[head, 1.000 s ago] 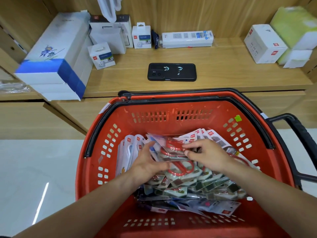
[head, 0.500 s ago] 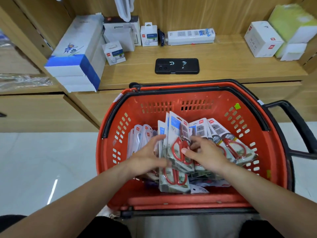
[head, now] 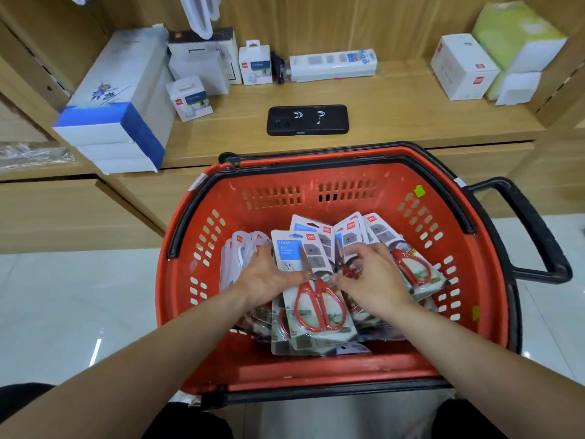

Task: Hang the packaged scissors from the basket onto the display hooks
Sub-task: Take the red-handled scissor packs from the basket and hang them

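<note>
red basket [head: 316, 378]; left hand [head: 264, 282], right hand [head: 375, 280] grip one scissors pack [head: 317, 312].

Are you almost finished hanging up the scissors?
Just starting. Nothing looks hung; no hooks show in this view. The left hand and right hand grip a bunch of scissor packs inside the red basket. All the packs need hanging.
</note>
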Tool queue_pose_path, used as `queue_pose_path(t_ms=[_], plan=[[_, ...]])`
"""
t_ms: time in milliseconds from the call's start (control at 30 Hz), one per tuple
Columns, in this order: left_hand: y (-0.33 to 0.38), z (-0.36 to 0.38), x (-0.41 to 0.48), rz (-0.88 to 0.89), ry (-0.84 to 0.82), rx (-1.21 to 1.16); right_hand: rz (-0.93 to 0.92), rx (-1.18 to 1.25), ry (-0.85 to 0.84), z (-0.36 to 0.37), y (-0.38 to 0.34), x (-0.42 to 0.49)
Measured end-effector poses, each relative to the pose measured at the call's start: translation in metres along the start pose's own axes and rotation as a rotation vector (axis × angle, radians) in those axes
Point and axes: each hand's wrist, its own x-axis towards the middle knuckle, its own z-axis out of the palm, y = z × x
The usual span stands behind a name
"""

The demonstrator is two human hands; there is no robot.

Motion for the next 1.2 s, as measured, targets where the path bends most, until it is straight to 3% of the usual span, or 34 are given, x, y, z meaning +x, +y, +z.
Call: queue_pose_path(t_ms=[267,500,633,900,1200], plan=[[-0.016,0.012,0.02,-0.179,0.026,0.226,0.127,0.142,0.091,-0.006,0.006,0.012],[-0.007,0.006,0.007,-0.175,-0.054,0.011,0.175,0.19,0.003,-0.004,0.008,0.017],[0.003,0.001,-0.004,-0.135,0.006,-0.125,0.224,0.336,-0.172,0.0,0.005,0.016],[0.01,-0.007,-0.011,-0.132,-0.06,-0.321,0.203,0.609,-0.253,0.002,0.008,0.015],[0.033,-0.029,-0.033,-0.022,0.084,-0.348,0.079,0.761,-0.126,-0.016,-0.014,-0.006]])
